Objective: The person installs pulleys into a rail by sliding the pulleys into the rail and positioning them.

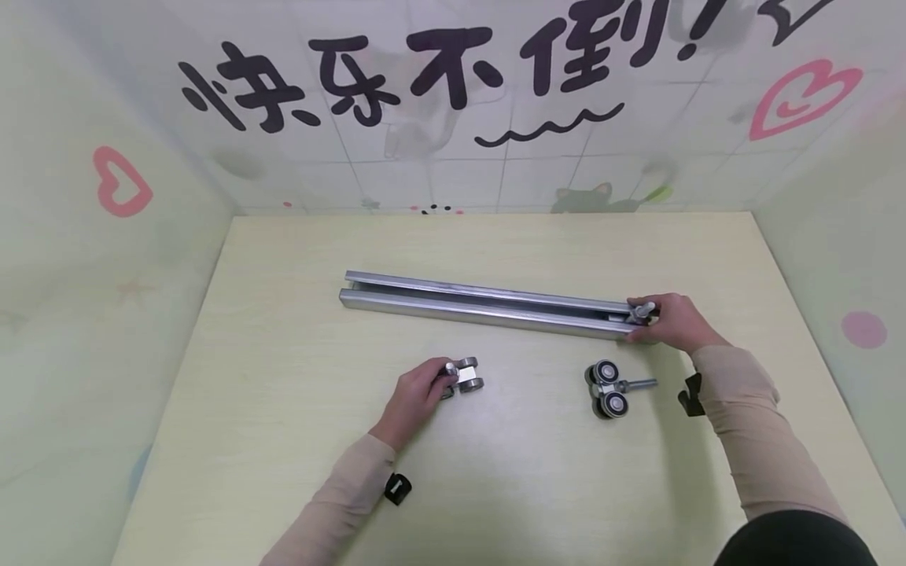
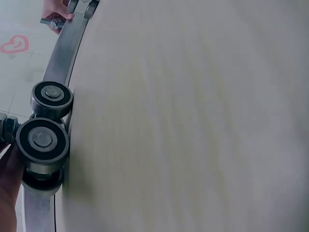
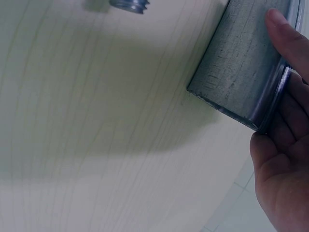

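A long silver metal channel track [image 1: 495, 308] lies across the table with its slot facing up. At its right end, my right hand [image 1: 679, 321] grips the rail; in the right wrist view the thumb [image 3: 285, 36] lies on its side wall. A threaded bolt [image 1: 642, 312] stands up from the slot there; what it is fixed to is mostly hidden. My left hand [image 1: 413, 399] pinches a roller trolley [image 1: 467, 375] in front of the rail. Its black-faced wheels [image 2: 42, 139] show large in the left wrist view.
Another roller trolley [image 1: 607, 391] lies on the pale wooden table [image 1: 283, 377], below the rail's right end, its bolt pointing right. Printed panels [image 1: 453, 185] stand along the table's back and sides.
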A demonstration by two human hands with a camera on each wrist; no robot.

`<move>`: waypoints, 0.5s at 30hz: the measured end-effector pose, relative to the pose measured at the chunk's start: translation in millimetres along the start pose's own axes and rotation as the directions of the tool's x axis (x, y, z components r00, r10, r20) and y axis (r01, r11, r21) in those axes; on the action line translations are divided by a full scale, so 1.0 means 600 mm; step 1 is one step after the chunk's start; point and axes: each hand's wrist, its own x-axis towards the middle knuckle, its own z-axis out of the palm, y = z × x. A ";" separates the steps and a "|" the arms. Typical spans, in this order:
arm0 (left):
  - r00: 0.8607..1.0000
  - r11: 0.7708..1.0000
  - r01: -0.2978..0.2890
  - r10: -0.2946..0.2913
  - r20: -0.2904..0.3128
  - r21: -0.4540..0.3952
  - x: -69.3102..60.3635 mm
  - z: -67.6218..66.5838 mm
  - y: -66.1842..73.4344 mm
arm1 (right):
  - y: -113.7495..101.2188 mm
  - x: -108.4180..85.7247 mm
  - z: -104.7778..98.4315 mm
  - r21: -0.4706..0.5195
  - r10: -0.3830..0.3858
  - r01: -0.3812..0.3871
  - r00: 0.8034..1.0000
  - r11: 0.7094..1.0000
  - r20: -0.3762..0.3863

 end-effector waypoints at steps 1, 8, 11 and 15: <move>1.000 1.000 0.012 -0.012 -0.005 -0.001 -0.001 0.000 0.001 | 0.000 0.000 0.001 0.001 0.000 0.000 1.000 1.000 0.001; 0.993 0.994 0.103 -0.105 -0.056 -0.040 0.003 -0.012 0.005 | 0.003 0.002 0.004 -0.011 -0.009 0.009 1.000 1.000 -0.003; 0.987 0.989 0.130 -0.136 -0.084 -0.064 0.008 -0.024 0.003 | 0.003 0.002 0.004 -0.018 -0.018 0.018 1.000 1.000 -0.013; 0.977 0.982 0.173 -0.181 -0.111 -0.078 0.010 -0.042 -0.003 | 0.003 0.000 0.004 -0.016 -0.019 0.019 1.000 1.000 -0.017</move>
